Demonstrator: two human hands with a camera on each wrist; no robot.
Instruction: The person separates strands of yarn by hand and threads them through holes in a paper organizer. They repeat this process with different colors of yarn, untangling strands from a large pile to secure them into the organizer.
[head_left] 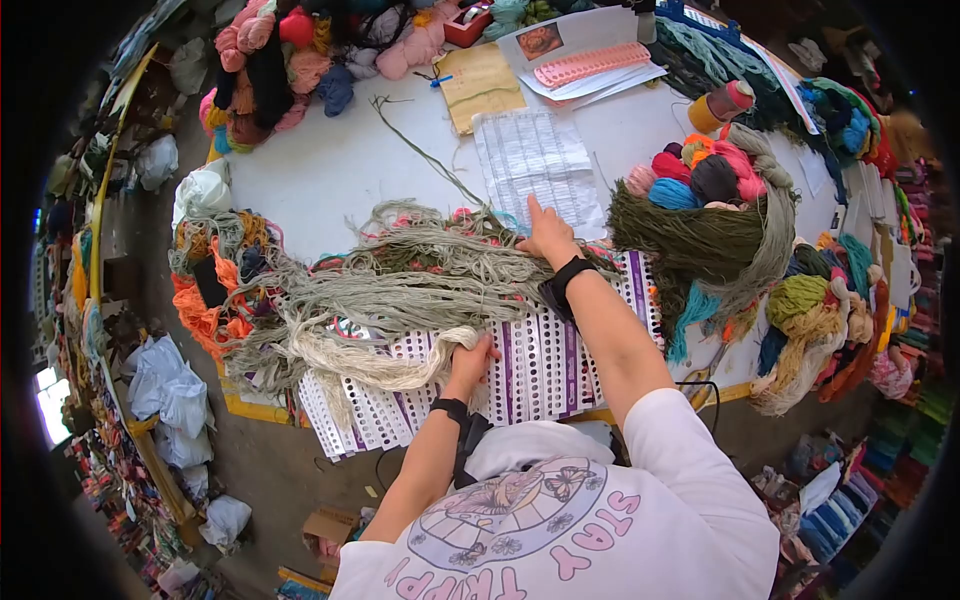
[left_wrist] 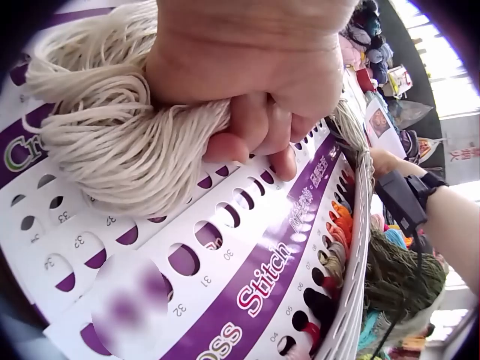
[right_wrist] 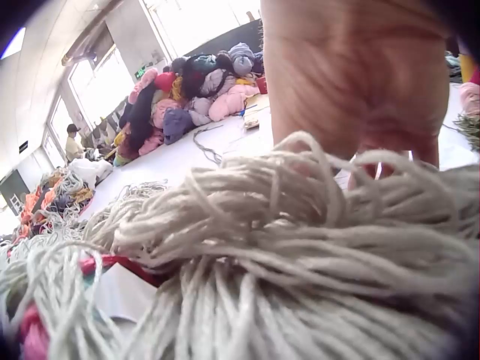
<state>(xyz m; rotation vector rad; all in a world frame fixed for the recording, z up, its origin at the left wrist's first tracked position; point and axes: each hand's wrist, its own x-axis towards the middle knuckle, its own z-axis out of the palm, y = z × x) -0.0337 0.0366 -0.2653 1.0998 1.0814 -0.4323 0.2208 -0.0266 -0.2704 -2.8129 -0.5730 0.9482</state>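
Two hands are at the white worktop [head_left: 290,185]. The left hand [head_left: 473,366] grips one end of a cream skein [head_left: 390,370], fingers curled round it; the skein's long axis runs left to right, nearer the body than the grey-green skeins [head_left: 400,300] and across the punched cards [head_left: 530,365]. The right hand [head_left: 550,240] reaches over those skeins, index finger straight toward a printed sheet [head_left: 535,155]; whether its other fingers hold strands, I cannot tell. Coloured yarn [head_left: 415,52] crowds the far edge; plastic bags [head_left: 180,395] gather at left.
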